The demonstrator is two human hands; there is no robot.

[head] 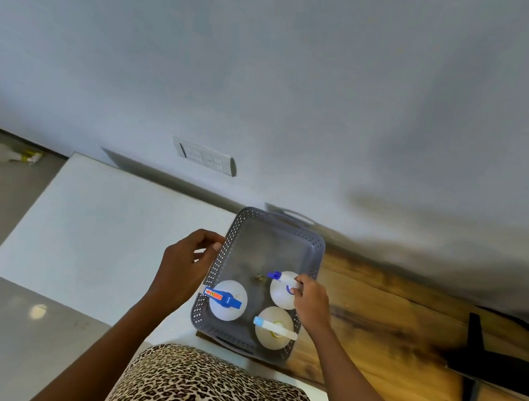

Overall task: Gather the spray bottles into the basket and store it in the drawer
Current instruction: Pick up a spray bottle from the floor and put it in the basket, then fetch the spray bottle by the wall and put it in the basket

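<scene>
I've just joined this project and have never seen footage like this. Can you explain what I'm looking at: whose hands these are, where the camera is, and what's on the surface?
There is no machine here. A person works with bare hands, and the single picture comes from a wide-angle camera worn on their head, looking down, which is why the wall looks bent. The leopard-print clothing at the bottom is theirs.

A grey basket sits where a white top meets a wooden top. Three spray bottles stand in it: the red-labelled bottle, the pale-nozzle bottle and the dark-nozzle bottle.

The left hand grips the basket's left rim. The right hand pinches the head of the dark-nozzle bottle. A fourth bottle lies on its side far left, by the wall.
</scene>
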